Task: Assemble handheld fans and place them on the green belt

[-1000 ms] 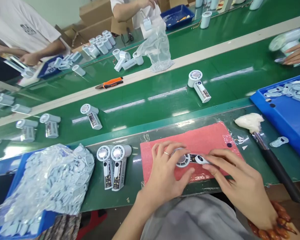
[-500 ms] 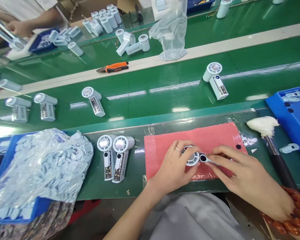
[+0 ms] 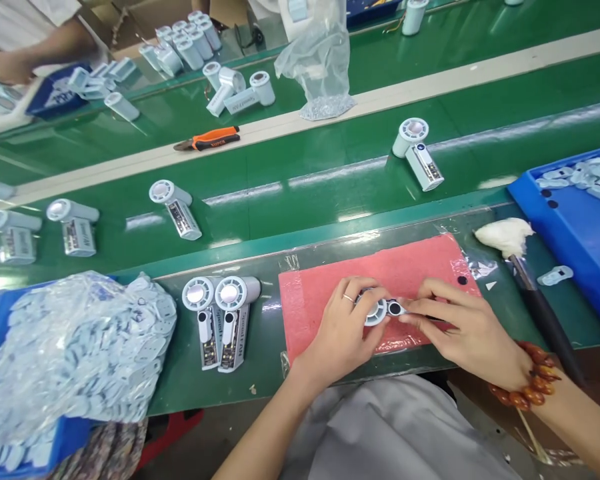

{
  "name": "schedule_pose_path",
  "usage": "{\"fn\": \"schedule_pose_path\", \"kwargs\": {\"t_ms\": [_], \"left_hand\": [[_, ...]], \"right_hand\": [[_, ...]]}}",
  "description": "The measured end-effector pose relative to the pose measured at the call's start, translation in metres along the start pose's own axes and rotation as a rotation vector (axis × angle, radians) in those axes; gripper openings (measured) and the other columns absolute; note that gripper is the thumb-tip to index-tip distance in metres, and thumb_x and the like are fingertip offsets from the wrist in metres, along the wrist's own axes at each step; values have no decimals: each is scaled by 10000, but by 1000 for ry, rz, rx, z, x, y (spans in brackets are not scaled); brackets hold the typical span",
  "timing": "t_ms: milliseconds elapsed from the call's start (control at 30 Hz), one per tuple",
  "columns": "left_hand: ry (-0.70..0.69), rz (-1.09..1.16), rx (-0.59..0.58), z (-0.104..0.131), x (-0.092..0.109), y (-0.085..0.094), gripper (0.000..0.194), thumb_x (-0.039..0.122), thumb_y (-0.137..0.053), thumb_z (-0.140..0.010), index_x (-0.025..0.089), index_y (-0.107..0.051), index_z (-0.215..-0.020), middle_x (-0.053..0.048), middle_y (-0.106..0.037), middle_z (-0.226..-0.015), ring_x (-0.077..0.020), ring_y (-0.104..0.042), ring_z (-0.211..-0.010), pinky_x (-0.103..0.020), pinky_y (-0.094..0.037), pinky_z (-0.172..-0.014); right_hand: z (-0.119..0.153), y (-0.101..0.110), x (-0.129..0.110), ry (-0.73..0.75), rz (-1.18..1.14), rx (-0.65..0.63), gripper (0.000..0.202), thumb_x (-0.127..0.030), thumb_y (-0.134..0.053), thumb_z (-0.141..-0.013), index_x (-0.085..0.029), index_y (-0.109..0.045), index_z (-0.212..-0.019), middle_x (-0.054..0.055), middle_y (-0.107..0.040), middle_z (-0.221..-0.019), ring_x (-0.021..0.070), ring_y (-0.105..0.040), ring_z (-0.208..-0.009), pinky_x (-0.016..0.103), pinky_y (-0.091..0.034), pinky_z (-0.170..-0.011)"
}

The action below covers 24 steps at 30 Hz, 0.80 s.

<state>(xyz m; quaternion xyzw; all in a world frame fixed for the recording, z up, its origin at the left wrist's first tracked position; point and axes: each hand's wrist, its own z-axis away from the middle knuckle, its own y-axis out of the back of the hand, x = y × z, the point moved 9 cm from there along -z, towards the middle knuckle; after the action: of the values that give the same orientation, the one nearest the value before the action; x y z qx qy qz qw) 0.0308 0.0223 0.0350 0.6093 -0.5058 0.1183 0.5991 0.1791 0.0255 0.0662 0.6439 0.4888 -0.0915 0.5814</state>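
My left hand [image 3: 347, 320] is closed around the round, vented head of a light-blue handheld fan [image 3: 377, 313], just above a red mat [image 3: 310, 293]. At the fan's handle, my right hand [image 3: 455, 327] pinches a small light-blue cover [image 3: 395, 308] with a black oval on it. The fingers hide most of the handle, so I cannot tell whether the cover is seated. To the left lie two similar fans [image 3: 233, 323] side by side, their circuit boards showing. A loose black disc [image 3: 461, 281] rests on the mat's right part.
A black-handled hammer [image 3: 535, 293] with a white-wrapped head lies right of the mat, beside a blue tray [image 3: 580, 220] of covers. At left, a plastic bag of parts [image 3: 90, 340] fills another tray. Fans [image 3: 177, 207] and orange pliers [image 3: 215, 139] lie beyond. A co-worker's hand [image 3: 10, 67] shows far left.
The camera's view has shifted, so most of the scene sits further left. Both hands stay on the fan and cover over the mat, with little visible change in grip.
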Motion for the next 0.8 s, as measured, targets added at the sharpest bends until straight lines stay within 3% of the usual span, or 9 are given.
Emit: {"fn": "schedule_pose_path", "kwargs": {"t_ms": [67, 133, 233, 333, 467, 567, 800], "left_hand": [[-40, -19, 29, 4, 8, 3, 283, 196, -683, -992, 217, -590, -1259, -103, -654, -1233, -248, -617, -1174, -415, -575, -984], [-119, -89, 55, 9, 22, 7, 189, 237, -726, -971, 226, -618, -1126, -64, -688, -1110, -241, -635, -1098, -413, -555, -959], [-218, -296, -28, 15, 41, 2, 147, 260, -707, -973, 222, -641, -1100, -48, -729, -1075, -254, -643, -1049, -444, -515, -981], [-175, -436, -182, 13, 40, -9, 438, 370, -652, -991, 120, -607, -1348, -139, -710, -1290, -322, -623, -1175, -486, -505, -1041], [-202, -581, -345, 14, 41, -25, 556, 331, -558, -999, 39, -538, -1472, -166, -714, -1260, -343, -633, -1090, -482, -539, -952], [-258, -677, -404, 15, 44, -34, 610, 331, -506, -1026, -23, -471, -1522, -195, -715, -1238, -355, -635, -1072, -476, -548, -905], [-264, -699, -473, 12, 42, -34, 501, 316, -502, -1038, 10, -529, -1434, -210, -708, -1238, -354, -645, -1050, -465, -572, -851]], "right_hand": [[7, -4, 11, -102, -62, -37, 51, -227, -678, -1030, -214, -724, -1048, 13, -574, -899, 114, -605, -770, 234, -539, -655], [18, -13, 16, -134, -31, -138, 173, -345, -703, -1018, -225, -726, -1141, 60, -626, -1045, 170, -646, -931, 290, -582, -758], [34, -22, 10, 51, 261, -217, 389, -448, -642, -1032, -191, -673, -1322, 121, -658, -1183, 258, -611, -1027, 411, -551, -838], [44, -28, 2, 286, 484, -196, 484, -505, -528, -1083, -89, -657, -1295, 145, -674, -1082, 273, -555, -943, 423, -466, -807], [41, -33, 3, 392, 438, -176, 464, -508, -487, -1101, -90, -678, -1162, 99, -643, -925, 236, -509, -852, 381, -410, -770], [37, -35, 4, 429, 336, -169, 444, -479, -436, -1114, -101, -669, -1098, 87, -623, -907, 213, -514, -834, 350, -432, -765], [38, -40, 6, 418, 268, -151, 398, -422, -445, -1114, -90, -664, -1130, 97, -642, -939, 215, -539, -850, 354, -480, -755]]}}
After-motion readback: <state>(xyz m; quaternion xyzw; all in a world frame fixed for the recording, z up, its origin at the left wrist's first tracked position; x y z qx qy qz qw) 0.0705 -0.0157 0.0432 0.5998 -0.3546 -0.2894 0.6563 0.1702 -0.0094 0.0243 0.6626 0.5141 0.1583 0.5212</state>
